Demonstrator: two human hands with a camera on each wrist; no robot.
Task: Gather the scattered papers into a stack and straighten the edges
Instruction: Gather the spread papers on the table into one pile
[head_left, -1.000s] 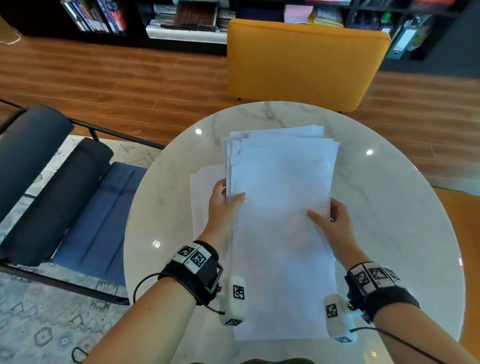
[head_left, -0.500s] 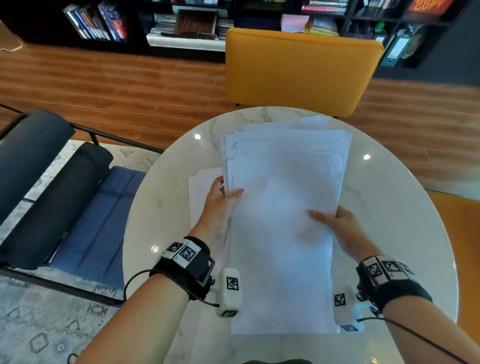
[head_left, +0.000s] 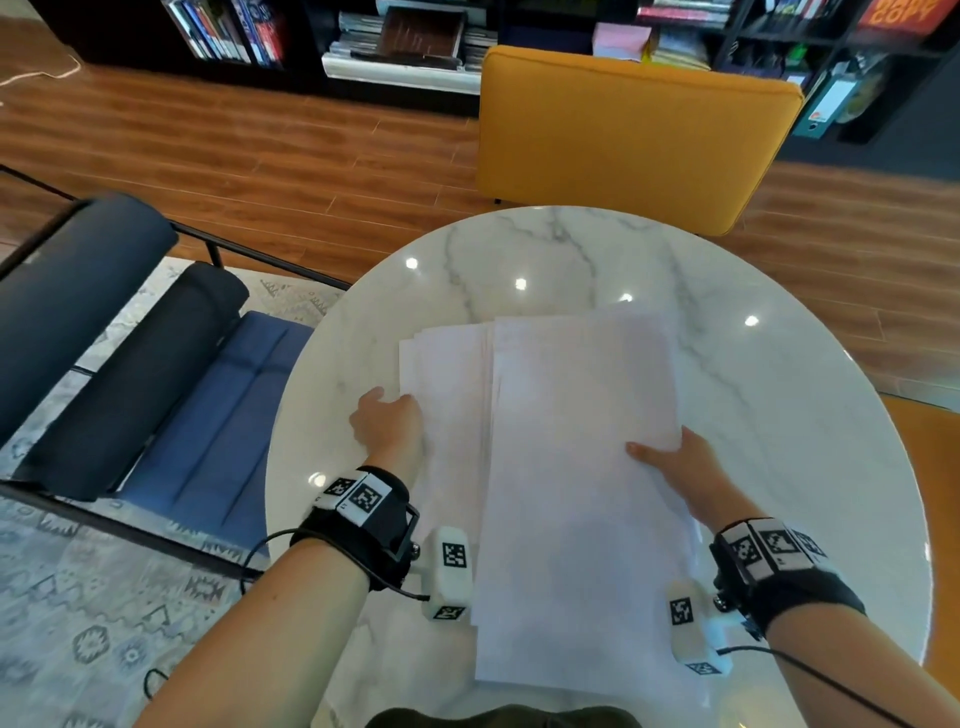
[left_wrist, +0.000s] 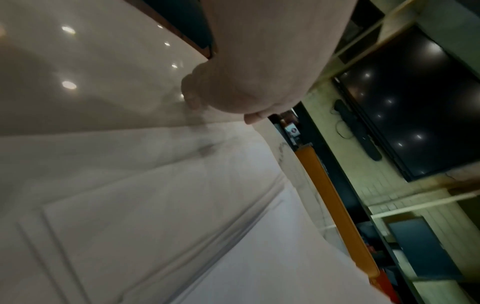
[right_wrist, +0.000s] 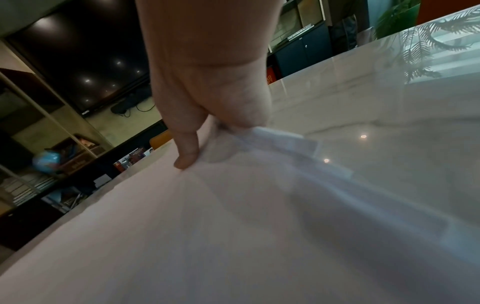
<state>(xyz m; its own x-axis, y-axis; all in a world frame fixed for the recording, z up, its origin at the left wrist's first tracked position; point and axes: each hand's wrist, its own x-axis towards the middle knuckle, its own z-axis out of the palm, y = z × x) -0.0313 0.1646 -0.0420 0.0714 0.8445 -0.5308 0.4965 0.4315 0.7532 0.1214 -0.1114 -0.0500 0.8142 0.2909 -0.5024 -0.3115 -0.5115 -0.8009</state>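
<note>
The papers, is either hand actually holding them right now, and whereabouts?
Right hand pinches the main stack at its right edge. Left hand touches the left edge of the offset sheets; a grip cannot be told.

Left hand (head_left: 387, 426) released stack (head_left: 582, 467).

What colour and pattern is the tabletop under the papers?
White marble with grey veins, glossy; the table shows best in the head view.

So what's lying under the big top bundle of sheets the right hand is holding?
Under the top bundle, more white sheets stick out to its left, where the left hand grips them. The marble table lies beneath. How many sheets the bundle covers cannot be seen.
</note>
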